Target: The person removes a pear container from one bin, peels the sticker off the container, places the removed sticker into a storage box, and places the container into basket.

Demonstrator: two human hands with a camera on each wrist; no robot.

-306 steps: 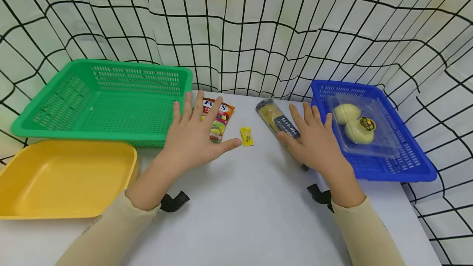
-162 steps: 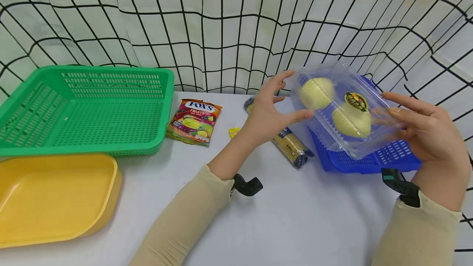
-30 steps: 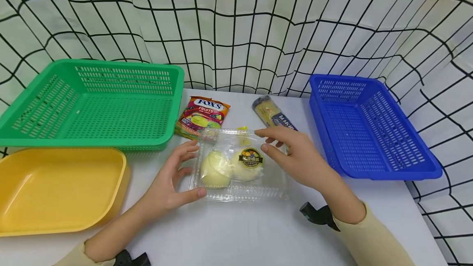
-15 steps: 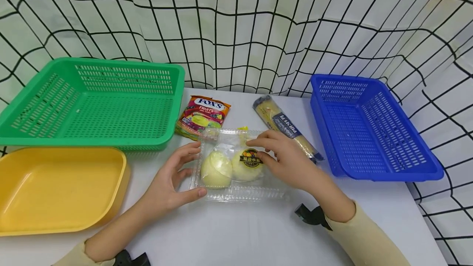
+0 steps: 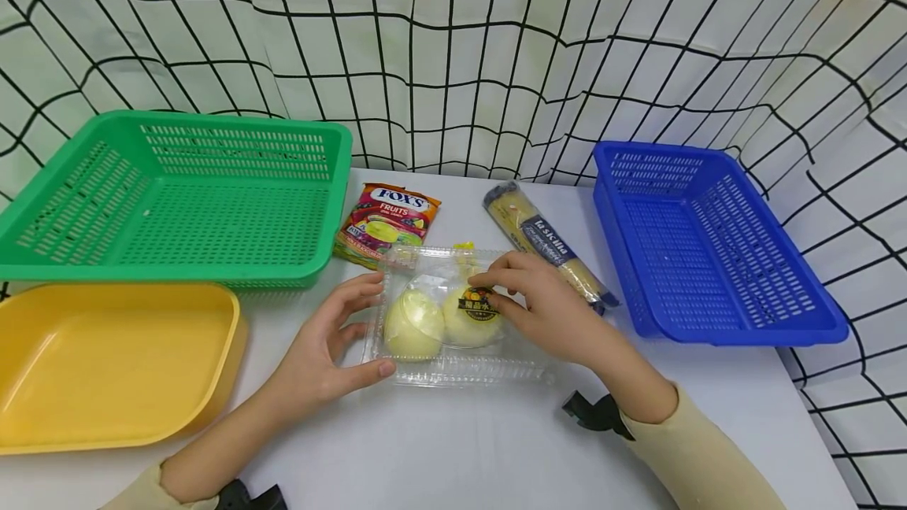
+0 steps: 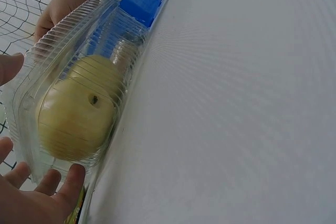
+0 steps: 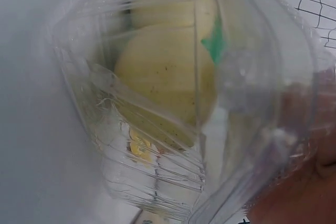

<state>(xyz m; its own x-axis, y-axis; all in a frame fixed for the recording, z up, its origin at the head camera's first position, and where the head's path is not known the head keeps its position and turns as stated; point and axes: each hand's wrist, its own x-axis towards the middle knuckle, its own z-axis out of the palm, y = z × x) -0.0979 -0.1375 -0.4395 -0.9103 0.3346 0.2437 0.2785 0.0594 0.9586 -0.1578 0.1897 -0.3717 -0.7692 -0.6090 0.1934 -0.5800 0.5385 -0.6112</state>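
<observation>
A clear plastic clamshell box (image 5: 460, 372) with two pale yellow fruits (image 5: 414, 329) inside lies in front of the person in the head view. My left hand (image 5: 326, 352) holds its left end, thumb at the near corner and fingers along the side; the left wrist view shows these fingertips (image 6: 76, 174) at the clear wall. My right hand (image 5: 549, 305) reaches over the lid with bent fingers, index and thumb tips apart at a round black-and-gold label (image 5: 476, 305). In the right wrist view the box (image 7: 157, 171) fills most of the picture.
Behind the box lie a Fox's candy bag (image 5: 390, 219), a small yellow wrapped candy (image 5: 464, 246) partly covered by it, and a pasta packet (image 5: 549, 242). Green (image 5: 234, 274) and blue (image 5: 659, 321) baskets and a yellow tray (image 5: 227, 321) flank the white table; black wire mesh (image 5: 468, 85) stands behind.
The box has been lifted out of the blue basket and set at the middle front. Over the last second my right hand has slid left across the lid to the label; the left hand stayed.
</observation>
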